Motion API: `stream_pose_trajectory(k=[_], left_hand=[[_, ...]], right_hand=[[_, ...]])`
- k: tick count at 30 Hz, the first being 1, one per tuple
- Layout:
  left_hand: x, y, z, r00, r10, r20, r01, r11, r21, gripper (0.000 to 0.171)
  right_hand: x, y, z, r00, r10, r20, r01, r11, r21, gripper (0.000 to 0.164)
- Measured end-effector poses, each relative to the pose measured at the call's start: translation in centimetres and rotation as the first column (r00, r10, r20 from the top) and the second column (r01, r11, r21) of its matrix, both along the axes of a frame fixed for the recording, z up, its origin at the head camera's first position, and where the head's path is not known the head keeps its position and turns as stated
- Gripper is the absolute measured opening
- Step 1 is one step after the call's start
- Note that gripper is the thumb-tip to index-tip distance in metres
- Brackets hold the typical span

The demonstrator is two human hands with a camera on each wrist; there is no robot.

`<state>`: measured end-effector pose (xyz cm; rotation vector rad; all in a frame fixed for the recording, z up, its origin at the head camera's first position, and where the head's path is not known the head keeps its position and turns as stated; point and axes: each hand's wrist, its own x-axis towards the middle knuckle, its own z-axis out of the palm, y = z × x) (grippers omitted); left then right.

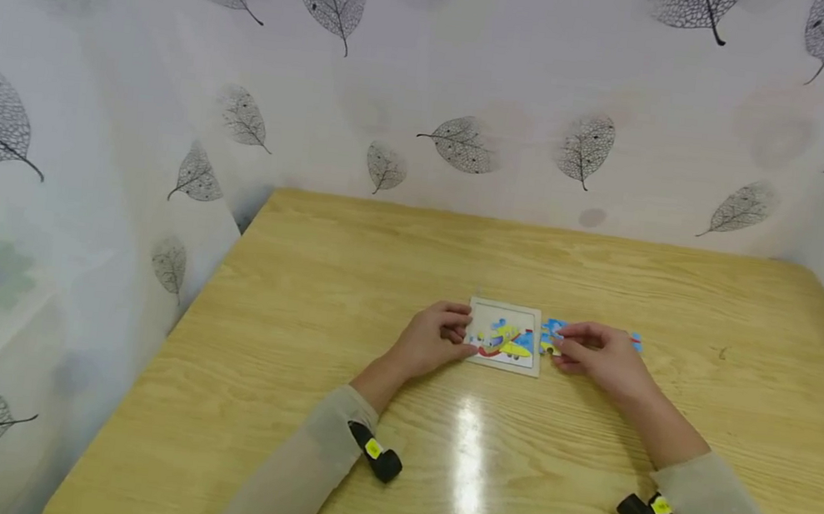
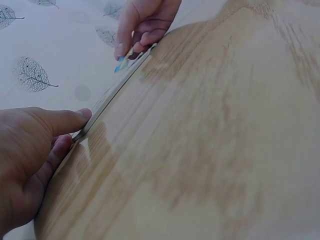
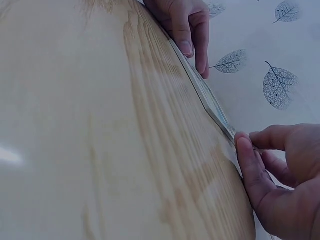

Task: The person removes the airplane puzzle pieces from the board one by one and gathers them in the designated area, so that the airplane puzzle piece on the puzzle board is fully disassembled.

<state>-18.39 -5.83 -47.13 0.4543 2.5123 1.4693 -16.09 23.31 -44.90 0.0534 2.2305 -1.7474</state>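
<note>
A small square jigsaw puzzle board (image 1: pixel 502 369) with a pale frame and a yellow airplane picture lies flat on the table. My left hand (image 1: pixel 435 339) grips its left edge, thumb near the lower corner and fingers curled at the upper side. In the left wrist view the thumb (image 2: pixel 75 120) rests on the board's rim. Just right of the board, my right hand (image 1: pixel 608 361) pinches a small puzzle piece (image 2: pixel 120 65) between thumb and fingers. Blue and yellow puzzle pieces (image 1: pixel 551 329) lie by the board's right edge, partly hidden under that hand.
Another bit of blue and red puzzle (image 1: pixel 636 341) shows beyond the right hand. The wood-grain table (image 1: pixel 319 281) reaches back to a pale curtain (image 1: pixel 477 71) printed with leaves. Each sleeve carries a black wrist camera (image 1: pixel 384 463).
</note>
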Motion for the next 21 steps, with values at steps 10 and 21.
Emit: stream_pose_trajectory(k=[10,21], left_hand=[[-0.16,0.24,-0.04,1.0,-0.006,0.002,0.006,1.0,0.003,0.05],[-0.1,0.2,-0.06,1.0,0.002,0.016,-0.001,1.0,-0.017,0.05]], right_hand=[[0.19,0.09,0.17,1.0,-0.022,-0.014,0.022,0.999,0.044,0.041],[0.33,-0.12,-0.51,0.998,-0.032,-0.051,0.035,0.998,0.06,0.039]])
